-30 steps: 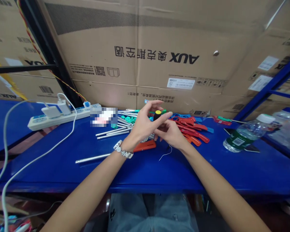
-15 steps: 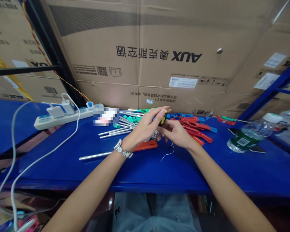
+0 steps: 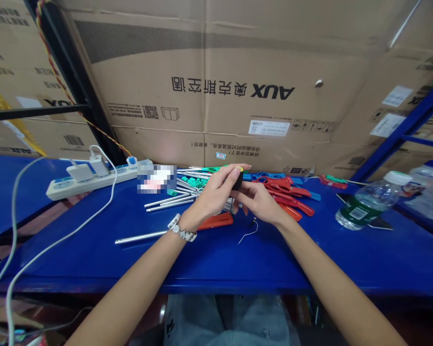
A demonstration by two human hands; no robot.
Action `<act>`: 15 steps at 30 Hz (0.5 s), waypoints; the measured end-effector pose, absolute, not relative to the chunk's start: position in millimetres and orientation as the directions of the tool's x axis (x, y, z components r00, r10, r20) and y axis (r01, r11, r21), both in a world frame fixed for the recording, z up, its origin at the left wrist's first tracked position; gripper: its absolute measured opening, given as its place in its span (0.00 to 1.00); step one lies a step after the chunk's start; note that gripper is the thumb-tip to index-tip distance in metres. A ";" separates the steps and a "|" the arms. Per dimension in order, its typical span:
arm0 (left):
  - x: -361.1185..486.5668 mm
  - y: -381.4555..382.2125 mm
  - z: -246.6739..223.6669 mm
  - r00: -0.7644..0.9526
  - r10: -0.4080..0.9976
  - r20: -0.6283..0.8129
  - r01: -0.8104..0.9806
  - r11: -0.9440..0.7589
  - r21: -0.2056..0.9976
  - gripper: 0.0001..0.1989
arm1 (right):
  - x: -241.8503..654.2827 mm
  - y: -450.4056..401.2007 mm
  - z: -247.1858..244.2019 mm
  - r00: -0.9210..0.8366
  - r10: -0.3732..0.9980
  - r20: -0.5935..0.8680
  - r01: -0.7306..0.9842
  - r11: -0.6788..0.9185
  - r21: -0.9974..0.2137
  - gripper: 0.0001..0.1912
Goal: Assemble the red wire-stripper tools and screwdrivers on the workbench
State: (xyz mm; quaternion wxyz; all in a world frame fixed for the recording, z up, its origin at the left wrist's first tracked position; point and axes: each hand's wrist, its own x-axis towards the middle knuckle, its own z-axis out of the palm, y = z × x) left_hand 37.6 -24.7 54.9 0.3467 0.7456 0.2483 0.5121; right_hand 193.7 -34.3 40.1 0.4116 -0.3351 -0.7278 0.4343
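Over the blue table, my left hand [image 3: 216,190] is closed on a tool with a black-and-yellow handle [image 3: 239,179]; the rest of the tool is hidden. My right hand [image 3: 258,199] meets it from the right, fingers curled just below the handle. What those fingers pinch is mostly covered. A ribbed silvery piece [image 3: 229,205] shows between the two hands. Under my left wrist lie an orange plastic handle [image 3: 216,221] and a shiny metal rod [image 3: 140,237]. A short thin white wire [image 3: 248,234] with a dark end rests near my right hand.
Metal rods [image 3: 169,202] and green pieces [image 3: 195,182] are heaped at the left, red handles [image 3: 292,199] at the right. A water bottle [image 3: 371,202] stands beyond them. A power strip [image 3: 61,190] with cables occupies the left. Cardboard [image 3: 202,57] backs the table [image 3: 231,264].
The handle has turned between my hands: its yellow side faced me before, and now mostly black shows. Both hands stay together, and the view has shifted slightly.
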 end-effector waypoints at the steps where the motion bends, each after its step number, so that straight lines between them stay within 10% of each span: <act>1: 37.9 -24.4 54.8 0.315 0.731 0.605 0.035 -0.646 0.763 0.17 | 193.3 -33.5 40.1 -0.434 0.849 0.301 0.137 0.392 -0.910 0.18; 7: 52.6 -23.1 52.1 -0.008 0.739 0.674 0.010 -0.674 0.739 0.17 | 176.4 -18.1 17.7 -0.249 0.889 0.384 0.124 0.422 -0.898 0.20; 15: 34.6 -20.6 56.8 0.326 0.716 0.617 0.106 -0.676 0.729 0.17 | 190.3 -37.2 38.8 -0.435 0.843 0.317 0.141 0.411 -0.901 0.19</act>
